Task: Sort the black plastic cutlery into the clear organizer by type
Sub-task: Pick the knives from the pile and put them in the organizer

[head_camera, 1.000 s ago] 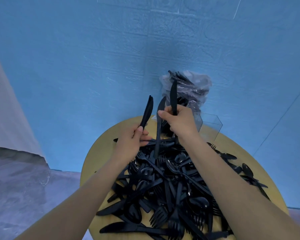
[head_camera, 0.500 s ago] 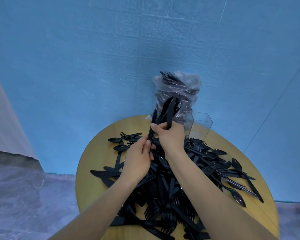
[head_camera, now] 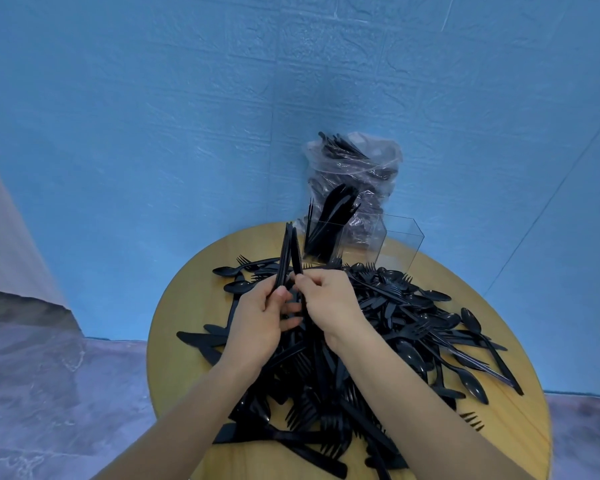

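Left hand grips slim, glossy black knives upright.

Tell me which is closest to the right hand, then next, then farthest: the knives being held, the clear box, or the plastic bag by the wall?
1. Held knives, touching the right hand.
2. Clear organizer, behind the pile.
3. Plastic bag, farthest, against the wall.

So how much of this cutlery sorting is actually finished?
Barely started. One bunch of cutlery stands in the left compartment of the clear organizer; the compartment beside it looks empty. The left hand and right hand grip a few knives. The big pile on the table remains.
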